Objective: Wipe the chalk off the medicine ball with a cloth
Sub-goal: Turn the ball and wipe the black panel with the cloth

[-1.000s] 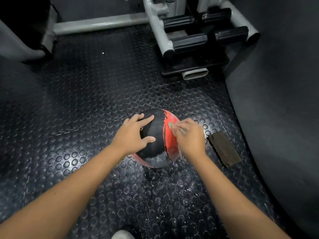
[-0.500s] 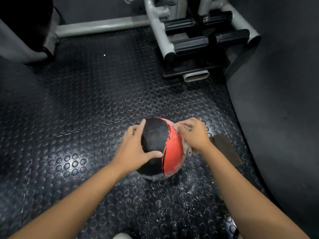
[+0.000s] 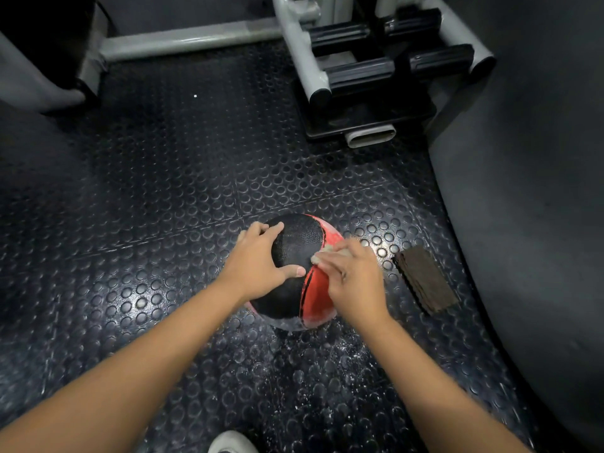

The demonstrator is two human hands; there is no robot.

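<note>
Since half a second ago the right hand (image 3: 354, 282) has slid from the far right side of the medicine ball (image 3: 299, 246) back across its red panel toward the seam, fingers closed on a pale cloth (image 3: 322, 255) pressed to the surface. On the ball's black left side the left hand (image 3: 258, 266) lies spread wide, thumb touching the seam. It sits on the studded rubber floor (image 3: 157, 197), white chalk dust (image 3: 313, 361) scattered just nearer. Right of it lies a brown pad (image 3: 425, 279); a grey machine frame (image 3: 304, 63) stands beyond.
</note>
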